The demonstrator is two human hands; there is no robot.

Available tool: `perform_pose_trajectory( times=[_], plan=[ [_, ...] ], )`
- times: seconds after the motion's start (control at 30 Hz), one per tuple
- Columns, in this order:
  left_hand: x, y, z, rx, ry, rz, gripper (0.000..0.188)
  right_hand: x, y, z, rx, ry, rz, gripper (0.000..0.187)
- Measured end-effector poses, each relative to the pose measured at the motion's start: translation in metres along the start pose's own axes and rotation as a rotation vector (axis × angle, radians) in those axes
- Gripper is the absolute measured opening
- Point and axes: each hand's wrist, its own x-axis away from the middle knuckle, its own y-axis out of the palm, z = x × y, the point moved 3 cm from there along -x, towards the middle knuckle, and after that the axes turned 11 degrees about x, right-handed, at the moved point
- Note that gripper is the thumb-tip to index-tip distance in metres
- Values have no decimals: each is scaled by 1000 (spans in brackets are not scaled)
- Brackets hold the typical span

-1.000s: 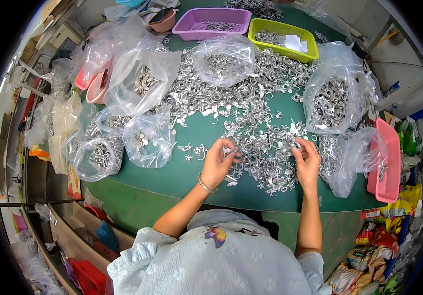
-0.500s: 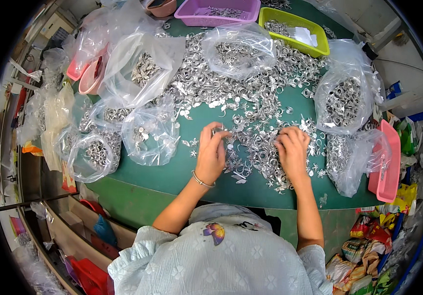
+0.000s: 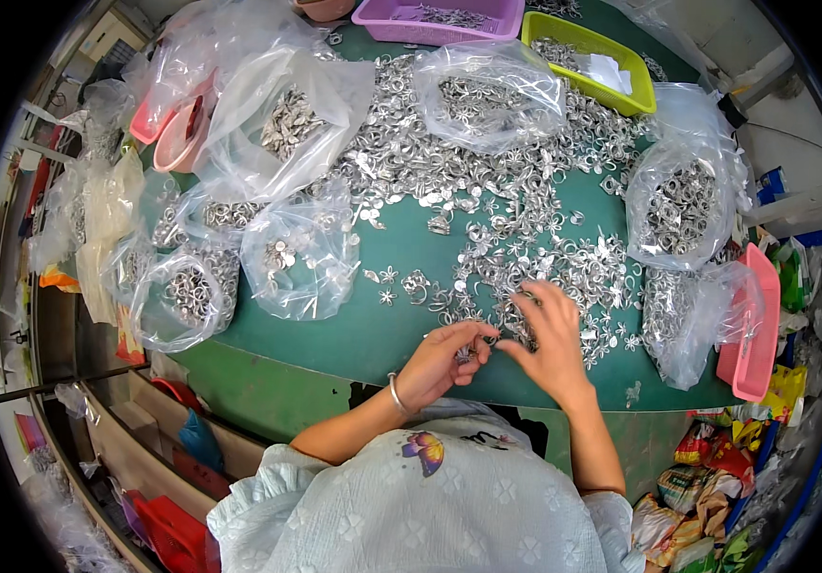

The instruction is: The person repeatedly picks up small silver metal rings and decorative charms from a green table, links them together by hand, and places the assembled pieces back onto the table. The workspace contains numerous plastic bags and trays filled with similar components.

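Lying inside the left hand (image 3: 440,362) are apparently silver pieces (image 3: 466,354).

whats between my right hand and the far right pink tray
Between the right hand and pink tray, the head view shows loose silvery pieces, then a clear bag of more pieces.

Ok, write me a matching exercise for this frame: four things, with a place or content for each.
1. purple rectangular plastic basket
2. lime rectangular plastic basket
3. silvery metal bangle
4. loose small silvery metal pieces

A. wrist of the left hand
B. heaped on the dark green table
C. has white paper inside
D. directly left of item 2

Pairs: 1-D, 2-C, 3-A, 4-B
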Motion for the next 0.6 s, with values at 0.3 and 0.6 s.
perform_pose_trajectory(
  times=[0.3, 0.6],
  plan=[
    [1, -14, -6, 754, -271, -105, 44, -5, -5, 31, 296, 255, 354, 27],
    [-2, -26, -14, 589, -167, -270, 27, -20, 16, 4, -15, 91, 172, 23]
  ],
)
